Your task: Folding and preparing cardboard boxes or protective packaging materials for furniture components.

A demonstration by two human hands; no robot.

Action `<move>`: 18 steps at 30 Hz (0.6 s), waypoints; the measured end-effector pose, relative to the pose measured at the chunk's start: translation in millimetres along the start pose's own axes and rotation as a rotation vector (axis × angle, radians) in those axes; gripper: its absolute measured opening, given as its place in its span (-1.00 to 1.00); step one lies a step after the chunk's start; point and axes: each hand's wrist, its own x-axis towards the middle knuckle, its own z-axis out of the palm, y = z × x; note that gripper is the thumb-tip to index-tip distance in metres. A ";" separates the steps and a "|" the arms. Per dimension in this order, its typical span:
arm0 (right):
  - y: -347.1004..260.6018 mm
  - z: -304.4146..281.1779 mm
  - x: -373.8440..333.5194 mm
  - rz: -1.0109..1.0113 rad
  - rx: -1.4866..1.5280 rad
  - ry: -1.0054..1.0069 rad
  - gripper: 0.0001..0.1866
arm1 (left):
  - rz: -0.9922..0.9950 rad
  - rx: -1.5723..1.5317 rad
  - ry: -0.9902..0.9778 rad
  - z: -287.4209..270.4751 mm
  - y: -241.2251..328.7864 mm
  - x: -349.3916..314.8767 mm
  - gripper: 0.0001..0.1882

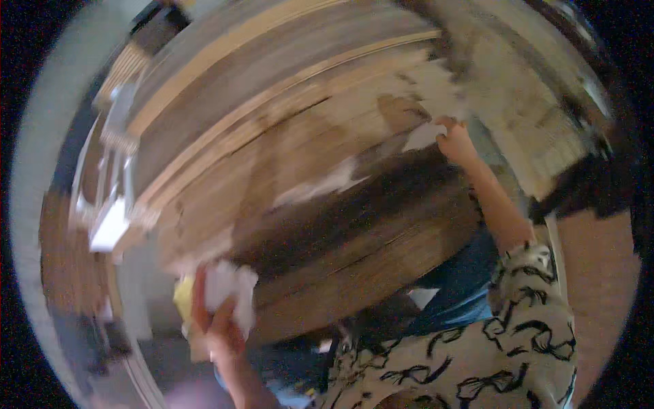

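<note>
Motion smears the whole picture. My left hand (223, 334), low on the left, is closed on a crumpled white sheet (230, 290), paper or cloth; I cannot tell which. Beside that sheet are a red edge and a yellow patch (184, 296), too blurred to name. Reaching far to the right, my right hand (455, 142) has its fingers bent at a white scrap (422, 137) over the brown wooden surface (300, 136). A long pale strip (323, 187) lies across the wood between my hands.
Long wooden boards with light edges (286, 88) rise beyond the surface. A white-framed object (112, 170) stands at the left. Dark shapes (579, 184) are at the right. A small white triangle (422, 297) shows close to my body, against blue fabric (463, 293).
</note>
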 end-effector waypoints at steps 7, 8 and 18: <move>-299.3 1.3 -137.2 -0.363 1.378 -0.971 -0.56 | -0.256 -0.413 -0.130 16.5 1.0 11.3 -0.39; -319.9 2.2 -150.5 -0.323 1.563 -1.051 -0.60 | -0.247 -0.408 -0.115 10.6 3.8 8.3 -0.39; -332.5 1.9 -148.0 -0.428 1.124 -1.056 -0.80 | -0.283 -0.221 -0.175 -16.8 -22.7 -7.1 -0.49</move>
